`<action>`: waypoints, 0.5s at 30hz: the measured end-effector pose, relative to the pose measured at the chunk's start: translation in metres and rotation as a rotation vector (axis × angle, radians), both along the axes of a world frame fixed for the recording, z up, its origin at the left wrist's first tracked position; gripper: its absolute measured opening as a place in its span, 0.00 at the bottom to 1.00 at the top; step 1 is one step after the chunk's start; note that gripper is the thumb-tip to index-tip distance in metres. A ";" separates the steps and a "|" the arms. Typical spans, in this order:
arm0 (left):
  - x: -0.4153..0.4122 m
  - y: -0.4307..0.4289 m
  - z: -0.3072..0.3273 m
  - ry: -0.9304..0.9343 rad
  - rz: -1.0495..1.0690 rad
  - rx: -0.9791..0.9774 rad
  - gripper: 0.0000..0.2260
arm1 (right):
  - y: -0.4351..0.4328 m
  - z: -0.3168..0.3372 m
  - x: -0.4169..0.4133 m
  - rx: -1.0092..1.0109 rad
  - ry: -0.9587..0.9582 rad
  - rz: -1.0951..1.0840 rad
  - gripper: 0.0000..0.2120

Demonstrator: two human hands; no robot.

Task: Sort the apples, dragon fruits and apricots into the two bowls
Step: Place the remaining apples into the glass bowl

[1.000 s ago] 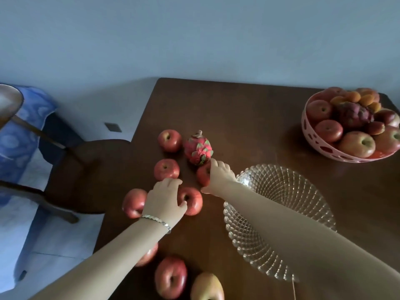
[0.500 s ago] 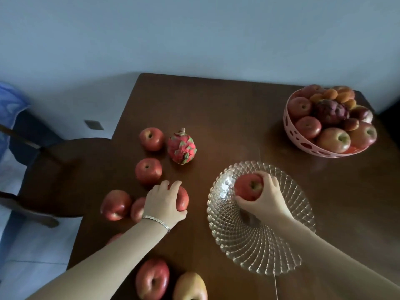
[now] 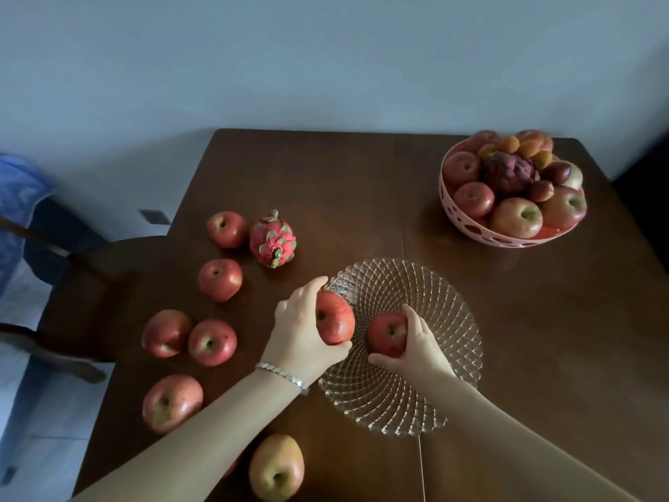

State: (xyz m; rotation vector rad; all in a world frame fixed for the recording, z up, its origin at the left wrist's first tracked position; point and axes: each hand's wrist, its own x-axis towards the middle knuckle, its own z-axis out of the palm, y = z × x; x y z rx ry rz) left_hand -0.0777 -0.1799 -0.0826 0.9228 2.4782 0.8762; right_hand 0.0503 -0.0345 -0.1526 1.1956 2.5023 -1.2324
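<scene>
A clear cut-glass bowl (image 3: 434, 291) sits in the middle of the dark wooden table (image 3: 362, 182). My right hand (image 3: 421, 347) holds a red apple (image 3: 385, 333) low inside the bowl. My left hand (image 3: 302, 329), with a bracelet on the wrist, grips another red apple (image 3: 336, 318) at the bowl's left rim. Several loose apples lie on the table's left side, among them one (image 3: 219, 279) and a yellowish one (image 3: 277, 467) near the front edge. A pink dragon fruit (image 3: 272, 243) stands beside the far apple (image 3: 227, 229).
A pink perforated bowl (image 3: 467, 222) at the back right is piled with apples, a dark dragon fruit (image 3: 508, 172) and apricots (image 3: 526, 148). A dark wooden chair (image 3: 72, 284) stands off the table's left edge. A pale wall runs behind.
My right hand has carried its apple from the table down into the glass bowl. My left hand has lifted an apple and moved right to the bowl's rim.
</scene>
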 end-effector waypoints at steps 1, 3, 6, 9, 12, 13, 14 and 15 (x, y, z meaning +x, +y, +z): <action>0.004 0.003 -0.001 -0.020 -0.012 -0.003 0.43 | 0.001 0.006 0.001 -0.016 -0.005 0.033 0.55; 0.012 0.010 -0.002 -0.048 -0.048 0.002 0.43 | 0.009 0.023 0.006 -0.040 0.109 0.045 0.50; 0.026 0.023 0.003 -0.030 -0.145 0.023 0.43 | 0.022 0.056 0.005 -0.263 0.312 -0.031 0.35; 0.039 0.039 0.009 0.064 -0.287 0.069 0.42 | 0.029 0.073 -0.007 -0.452 0.189 0.082 0.27; 0.043 0.050 0.005 0.091 -0.322 0.130 0.40 | 0.039 0.071 -0.017 -0.399 0.154 0.032 0.25; 0.042 0.051 0.000 0.054 -0.257 0.114 0.41 | 0.045 0.069 -0.019 -0.390 0.171 -0.055 0.27; 0.041 0.053 -0.007 -0.019 -0.144 0.072 0.41 | 0.053 0.066 -0.022 -0.404 0.194 -0.156 0.29; 0.040 0.055 -0.013 -0.151 -0.001 -0.014 0.40 | 0.061 0.063 -0.026 -0.440 0.224 -0.256 0.29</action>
